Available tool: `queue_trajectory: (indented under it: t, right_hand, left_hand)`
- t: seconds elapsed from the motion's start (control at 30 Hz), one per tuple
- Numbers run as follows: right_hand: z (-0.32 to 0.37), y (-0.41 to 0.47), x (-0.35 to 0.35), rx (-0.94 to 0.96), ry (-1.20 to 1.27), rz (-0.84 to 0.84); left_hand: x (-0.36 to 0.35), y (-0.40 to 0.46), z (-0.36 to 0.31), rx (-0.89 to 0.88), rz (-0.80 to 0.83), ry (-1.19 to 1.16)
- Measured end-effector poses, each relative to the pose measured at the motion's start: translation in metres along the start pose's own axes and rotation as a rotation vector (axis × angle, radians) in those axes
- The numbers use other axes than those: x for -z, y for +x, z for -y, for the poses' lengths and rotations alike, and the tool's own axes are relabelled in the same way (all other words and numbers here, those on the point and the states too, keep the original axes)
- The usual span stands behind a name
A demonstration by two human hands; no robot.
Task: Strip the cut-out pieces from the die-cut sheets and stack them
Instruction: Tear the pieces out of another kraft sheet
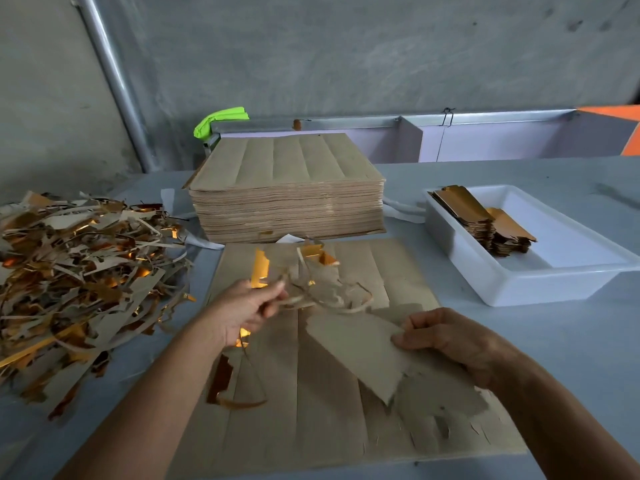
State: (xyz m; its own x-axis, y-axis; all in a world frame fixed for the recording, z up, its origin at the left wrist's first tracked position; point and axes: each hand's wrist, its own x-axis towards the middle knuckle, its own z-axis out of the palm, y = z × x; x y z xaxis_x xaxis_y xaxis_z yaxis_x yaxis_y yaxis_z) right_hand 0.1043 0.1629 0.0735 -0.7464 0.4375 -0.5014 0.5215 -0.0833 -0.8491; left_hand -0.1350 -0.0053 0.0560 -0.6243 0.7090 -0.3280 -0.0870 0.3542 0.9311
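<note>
My left hand (247, 311) fingers pinching torn waste strips (322, 289), my right hand (446, 336) fingers gripping a cut-out piece (360, 344), both above the die-cut sheet (311, 403) on the bench (571, 341)

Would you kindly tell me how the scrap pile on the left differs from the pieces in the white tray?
The scrap pile is a loose tangle of strips lying on the table; the tray pieces are stacked, alike in shape, inside the white tray. The pile is far bigger. Both show brown and gold faces.

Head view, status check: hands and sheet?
Left hand grips scrap strips. Right hand pinches cut piece. Sheet flat, nothing blocking.
</note>
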Motion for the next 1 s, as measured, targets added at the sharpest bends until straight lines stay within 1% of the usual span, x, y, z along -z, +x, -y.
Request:
queue_trajectory:
  t: [0.07, 0.13, 0.2, 0.23, 0.27, 0.37, 0.4, 0.43, 0.5, 0.57, 0.77, 0.8, 0.83, 0.87, 0.93, 0.97, 1.0]
  right_hand:
    - [-0.003, -0.002, 0.005, -0.027, -0.077, 0.041]
    - [-0.006, -0.004, 0.008, -0.04, -0.111, 0.045]
    - [-0.009, -0.003, 0.008, -0.018, -0.09, 0.015]
    - [-0.011, -0.003, 0.006, 0.005, -0.063, -0.012]
    - [-0.012, -0.003, 0.003, 0.035, -0.028, -0.04]
    - [-0.011, -0.001, -0.014, 0.137, 0.044, -0.095]
    - [-0.01, 0.0, -0.021, 0.153, 0.04, -0.101]
    - [-0.009, 0.0, -0.027, 0.159, 0.024, -0.098]
    - [-0.008, 0.002, -0.036, 0.165, -0.009, -0.07]
    - [-0.007, 0.001, -0.04, 0.172, 0.019, -0.047]
    - [-0.007, 0.008, -0.057, 0.163, 0.027, -0.073]
    - [-0.009, 0.01, -0.06, 0.161, 0.059, -0.088]
    - [-0.01, 0.01, -0.061, 0.155, 0.073, -0.112]
    - [-0.011, 0.01, -0.06, 0.141, 0.062, -0.142]
    - [-0.014, 0.007, -0.051, 0.12, -0.024, -0.205]
    - [-0.016, 0.006, -0.044, 0.115, -0.069, -0.232]
    - [-0.018, 0.003, -0.036, 0.109, -0.102, -0.256]
  left_hand:
    - [0.003, 0.004, 0.004, -0.003, -0.171, -0.095]
    - [0.007, 0.009, 0.01, 0.012, -0.332, -0.22]
    - [0.009, 0.01, 0.015, 0.045, -0.422, -0.325]
    - [0.008, 0.01, 0.017, 0.077, -0.409, -0.321]
    - [0.005, 0.008, 0.018, 0.119, -0.348, -0.286]
    - [-0.014, 0.004, 0.022, 0.215, -0.03, -0.204]
    - [-0.019, 0.004, 0.023, 0.218, 0.056, -0.207]
    - [-0.024, 0.005, 0.024, 0.209, 0.106, -0.227]
    - [-0.028, 0.008, 0.027, 0.184, 0.118, -0.285]
    - [-0.029, 0.011, 0.026, 0.153, 0.107, -0.286]
    - [-0.04, 0.005, 0.025, 0.068, 0.23, -0.137]
    - [-0.044, 0.004, 0.025, 0.064, 0.215, -0.115]
    - [-0.047, 0.005, 0.026, 0.068, 0.137, -0.099]
    - [-0.047, 0.008, 0.026, 0.076, 0.005, -0.114]
    - [-0.04, 0.013, 0.026, 0.091, -0.243, -0.218]
    - [-0.034, 0.015, 0.026, 0.102, -0.329, -0.224]
    - [-0.028, 0.015, 0.025, 0.115, -0.398, -0.157]
